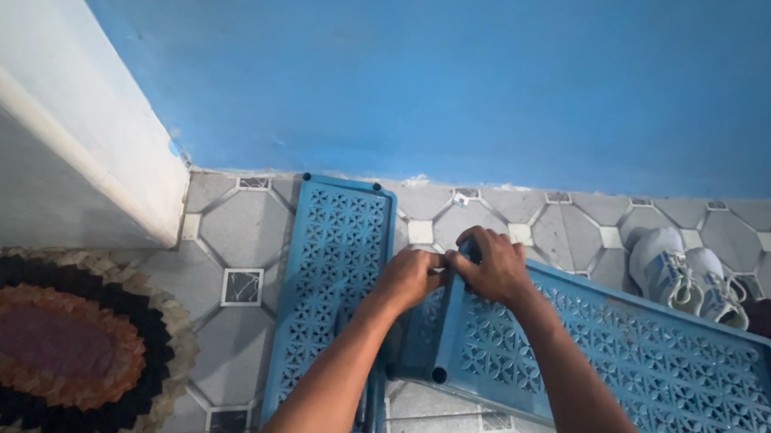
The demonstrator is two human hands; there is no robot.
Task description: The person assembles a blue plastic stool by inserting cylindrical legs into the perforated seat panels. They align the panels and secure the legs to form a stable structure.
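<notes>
Head view, looking down at grey tiled floor (243,227) below blue wall (447,64). Landmark: flat blue lattice shelf panel (331,279), lying on floor, long axis running away from wall. Second blue lattice shelf panel (626,366) just right of landmark, tilted, near end raised; its left rim beside landmark's right edge, contact not resolvable. Left hand (409,278) at landmark's right edge, fingers curled, closed on upper corner of second panel's left rim. Right hand (496,265) touching left hand, fingers bent over same corner, gripping rim from above. Pair of pale sneakers (689,277) well right of landmark, against wall, behind second panel. Oval rug (46,340), brown and dark rings, left of landmark. White ledge (47,119) left of landmark, above rug.
</notes>
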